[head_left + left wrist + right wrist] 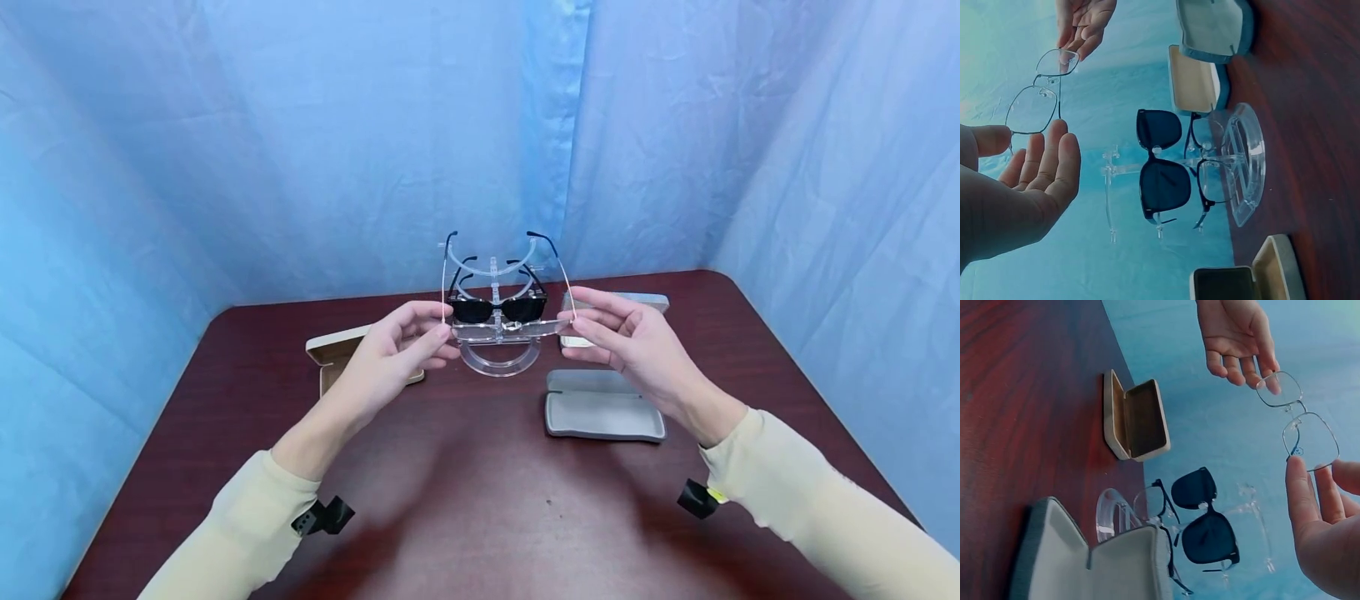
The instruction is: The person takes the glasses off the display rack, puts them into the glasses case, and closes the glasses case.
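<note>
Flanking the clear rack [500,369] behind the held glasses [513,326], cases [605,415] lie open.

Three eyewear pairs [523,310], three cases [603,415], one stand [500,369].

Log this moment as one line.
left hand, right hand: holding thin-framed glasses | clear stand: sunglasses, dark-topped glasses | cream case: open

Glasses [512,326] between left hand [405,343] and right hand [630,332], before stand [501,368]. On stand: sunglasses [522,310] above second pair [1207,201]. Left case [339,343] left; near case [604,415] right, far case [651,300] behind.
</note>
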`<move>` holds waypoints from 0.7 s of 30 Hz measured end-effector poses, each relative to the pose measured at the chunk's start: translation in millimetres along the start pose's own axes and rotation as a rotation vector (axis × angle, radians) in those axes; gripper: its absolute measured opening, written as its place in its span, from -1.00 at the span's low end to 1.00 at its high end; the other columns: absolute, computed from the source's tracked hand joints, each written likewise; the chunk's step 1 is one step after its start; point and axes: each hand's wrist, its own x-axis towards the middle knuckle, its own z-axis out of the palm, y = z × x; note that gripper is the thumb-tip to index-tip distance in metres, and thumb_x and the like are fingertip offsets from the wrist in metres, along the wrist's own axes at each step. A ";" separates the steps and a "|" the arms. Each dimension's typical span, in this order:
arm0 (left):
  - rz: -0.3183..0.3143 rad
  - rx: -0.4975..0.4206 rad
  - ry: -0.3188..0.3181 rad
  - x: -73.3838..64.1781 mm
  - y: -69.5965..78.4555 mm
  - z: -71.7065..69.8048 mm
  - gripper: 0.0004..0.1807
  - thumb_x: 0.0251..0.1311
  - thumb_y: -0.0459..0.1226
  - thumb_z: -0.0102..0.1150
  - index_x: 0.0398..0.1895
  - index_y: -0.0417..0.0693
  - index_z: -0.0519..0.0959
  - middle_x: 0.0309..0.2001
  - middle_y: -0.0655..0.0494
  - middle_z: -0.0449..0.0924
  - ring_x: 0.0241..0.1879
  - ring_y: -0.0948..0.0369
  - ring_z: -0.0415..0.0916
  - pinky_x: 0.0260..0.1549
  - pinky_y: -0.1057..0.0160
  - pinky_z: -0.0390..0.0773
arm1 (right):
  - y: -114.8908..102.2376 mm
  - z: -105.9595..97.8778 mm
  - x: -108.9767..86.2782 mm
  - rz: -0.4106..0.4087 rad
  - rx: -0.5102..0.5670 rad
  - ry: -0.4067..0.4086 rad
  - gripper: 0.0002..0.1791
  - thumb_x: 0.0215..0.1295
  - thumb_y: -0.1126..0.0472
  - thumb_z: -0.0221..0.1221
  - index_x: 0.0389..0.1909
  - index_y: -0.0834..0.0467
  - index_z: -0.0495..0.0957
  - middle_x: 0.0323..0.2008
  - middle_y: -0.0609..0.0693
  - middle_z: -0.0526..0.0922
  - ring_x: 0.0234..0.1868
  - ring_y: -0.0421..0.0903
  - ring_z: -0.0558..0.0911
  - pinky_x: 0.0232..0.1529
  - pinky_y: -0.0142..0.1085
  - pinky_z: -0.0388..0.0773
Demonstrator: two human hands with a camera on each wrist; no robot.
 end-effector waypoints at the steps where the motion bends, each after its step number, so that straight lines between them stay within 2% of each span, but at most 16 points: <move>1: -0.002 0.001 0.000 -1.9 -1.6 0.0 -0.60 0.48 -0.22 0.16 0.29 -0.11 0.45 0.05 -0.19 0.59 0.00 -0.06 0.67 0.00 0.09 0.68 | 2.4 0.7 -1.4 -0.006 -0.014 -0.001 -0.46 0.47 0.36 0.18 0.43 0.25 0.36 0.04 0.14 0.70 0.06 0.00 0.69 0.04 -0.03 0.66; 7: 0.013 -0.007 -0.004 -10.6 -11.2 -1.1 -0.60 0.48 -0.28 0.14 0.29 -0.22 0.43 -0.02 -0.14 0.61 -0.01 -0.10 0.67 0.00 0.13 0.68 | 13.5 5.4 -5.3 -0.037 -0.041 -0.026 -0.43 0.42 0.43 0.19 0.43 0.21 0.38 0.09 0.21 0.67 0.09 0.07 0.68 0.04 0.05 0.64; 15: 0.032 -0.007 -0.007 -16.1 -16.2 -3.6 -0.63 0.48 -0.27 0.14 0.27 -0.15 0.45 -0.03 -0.13 0.63 0.00 -0.14 0.65 0.01 0.11 0.67 | 14.3 10.0 -5.5 -0.064 -0.078 -0.039 -0.37 0.39 0.42 0.24 0.45 0.32 0.31 0.06 0.18 0.69 0.05 0.06 0.71 0.01 0.10 0.63; 21: 0.034 -0.003 -0.013 -18.4 -17.2 -4.4 -0.64 0.48 -0.27 0.14 0.27 -0.13 0.46 -0.03 -0.12 0.63 -0.01 -0.11 0.67 0.01 0.08 0.67 | 12.6 9.6 -6.4 -0.073 -0.145 -0.045 -0.42 0.39 0.39 0.25 0.41 0.23 0.41 0.01 0.18 0.71 0.01 0.05 0.73 -0.03 0.05 0.66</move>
